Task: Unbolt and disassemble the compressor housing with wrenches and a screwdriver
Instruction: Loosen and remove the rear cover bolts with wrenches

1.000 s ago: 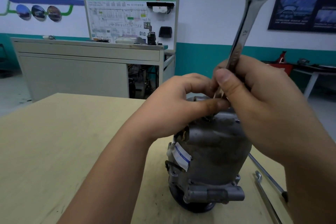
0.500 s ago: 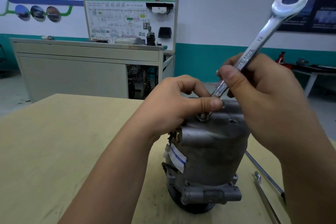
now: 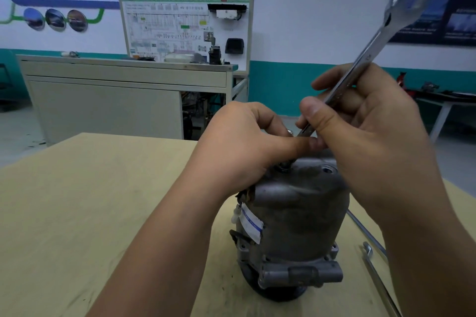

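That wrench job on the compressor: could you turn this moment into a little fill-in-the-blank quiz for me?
1. The silver wrench is held in the ____ hand.
2. The grey compressor stands on a ____ table.
3. The wrench's free upper end is an ____ jaw, not a ring.
4. The left hand rests on the ____ of the compressor.

Missing words: right; wooden; open; top

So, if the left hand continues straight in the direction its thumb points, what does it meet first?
Probably the right hand. The left hand points its thumb rightward over the top of the compressor, and the tip already seems to touch the right hand's fingers below the wrench; depth is unclear.
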